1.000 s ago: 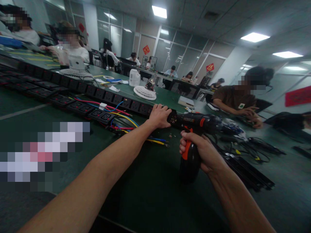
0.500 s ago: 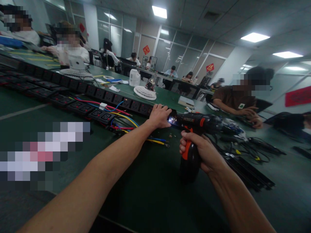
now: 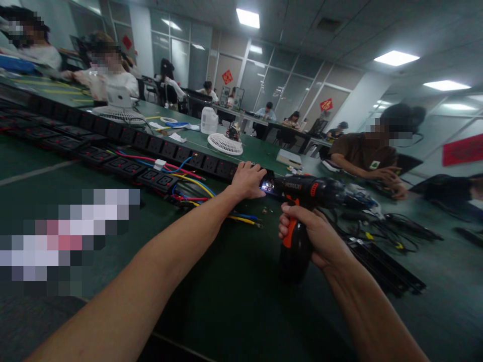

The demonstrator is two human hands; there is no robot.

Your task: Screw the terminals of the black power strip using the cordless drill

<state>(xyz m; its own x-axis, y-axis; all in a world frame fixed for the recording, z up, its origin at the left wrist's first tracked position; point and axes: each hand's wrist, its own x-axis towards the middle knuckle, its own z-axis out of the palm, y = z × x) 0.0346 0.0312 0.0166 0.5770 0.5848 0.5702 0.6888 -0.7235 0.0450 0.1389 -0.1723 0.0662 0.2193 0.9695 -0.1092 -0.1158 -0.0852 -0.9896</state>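
Note:
My right hand (image 3: 313,234) is closed round the orange-and-black grip of a cordless drill (image 3: 302,193), held level with its nose pointing left and a small light glowing at the front. My left hand (image 3: 247,180) is curled over the near end of a long black power strip (image 3: 181,153), right at the drill's nose. What the fingers press on is hidden. Loose red, blue and yellow wires (image 3: 196,188) lie beside the strip, just left of my left wrist.
More black power strips (image 3: 49,138) stretch away left across the green table (image 3: 226,281). Black rails and cables (image 3: 381,251) lie to the right. Two small white fans (image 3: 225,144) stand behind the strip. A person in brown works at right; others sit further back.
The drill's front light, dark a second ago, is lit now. Both hands have stayed in place.

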